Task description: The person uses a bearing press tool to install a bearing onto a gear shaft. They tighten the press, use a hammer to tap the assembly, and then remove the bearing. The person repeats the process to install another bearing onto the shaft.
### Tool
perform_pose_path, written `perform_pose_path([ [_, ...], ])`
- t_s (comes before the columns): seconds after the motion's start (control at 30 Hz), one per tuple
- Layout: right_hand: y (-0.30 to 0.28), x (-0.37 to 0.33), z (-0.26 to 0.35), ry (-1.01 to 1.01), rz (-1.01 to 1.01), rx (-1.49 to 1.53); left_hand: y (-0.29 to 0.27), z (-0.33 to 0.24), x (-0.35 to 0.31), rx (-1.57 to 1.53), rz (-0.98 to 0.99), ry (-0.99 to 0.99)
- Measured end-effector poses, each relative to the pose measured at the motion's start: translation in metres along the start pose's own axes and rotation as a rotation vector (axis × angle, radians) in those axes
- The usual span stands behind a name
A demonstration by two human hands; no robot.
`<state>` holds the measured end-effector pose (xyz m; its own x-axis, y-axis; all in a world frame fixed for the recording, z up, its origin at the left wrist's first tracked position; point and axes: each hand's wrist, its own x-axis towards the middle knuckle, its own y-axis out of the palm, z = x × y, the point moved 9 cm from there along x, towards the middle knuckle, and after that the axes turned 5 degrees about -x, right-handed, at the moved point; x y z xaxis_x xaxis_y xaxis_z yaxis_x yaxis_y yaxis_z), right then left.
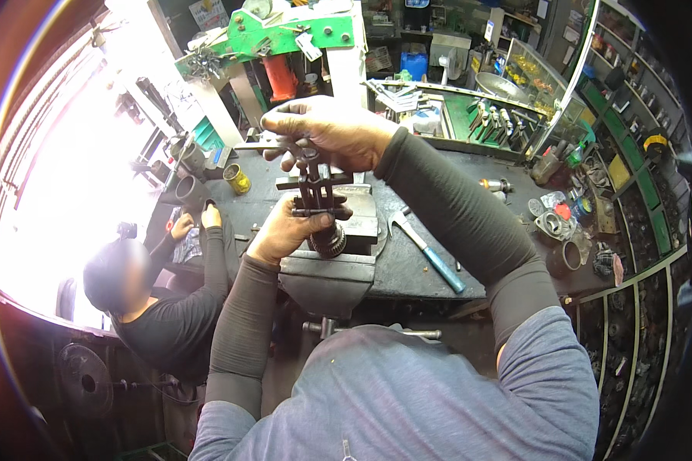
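A dark gear puller (315,184) stands upright over a toothed gear (329,241) at the bench vise (331,269). My left hand (288,234) is closed around the puller's lower legs, just above the gear. Up at the puller's screw head, my right hand (327,131) curls its fingers about a metal bar that looks like a wrench (257,146). The wrench sticks out to the left past my fingertips. Where the wrench meets the screw is partly covered by my fingers.
A hammer (430,253) with a blue handle lies on the bench (454,173) right of the vise. Farther right are loose metal parts (557,223). At left, a co-worker (169,300) handles something beside a metal cylinder (192,190) and a yellow can (237,178). A green press (284,34) stands behind.
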<state>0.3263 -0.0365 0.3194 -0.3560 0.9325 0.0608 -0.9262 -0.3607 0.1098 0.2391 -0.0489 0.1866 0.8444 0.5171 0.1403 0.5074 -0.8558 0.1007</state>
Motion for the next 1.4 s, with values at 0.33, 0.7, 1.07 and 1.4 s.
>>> perform_pose_path([
  [0.33, 0.021, -0.008, 0.033, -0.458, -0.069, -1.211, -0.004, 0.013, -0.004, -0.233, -0.02, -0.062],
  [0.7, 0.068, -0.036, 0.046, -0.831, 0.023, -1.229, -0.015, 0.018, -0.009, -0.258, -0.005, -0.002],
  [1.07, 0.042, -0.1, 0.104, -1.155, -0.477, -0.962, -0.008, 0.004, 0.006, -0.32, -0.066, 0.14],
  [1.4, -0.018, -0.122, -0.081, -0.169, -0.425, -0.895, -0.09, 0.037, -0.014, -0.817, -0.461, 0.453],
])
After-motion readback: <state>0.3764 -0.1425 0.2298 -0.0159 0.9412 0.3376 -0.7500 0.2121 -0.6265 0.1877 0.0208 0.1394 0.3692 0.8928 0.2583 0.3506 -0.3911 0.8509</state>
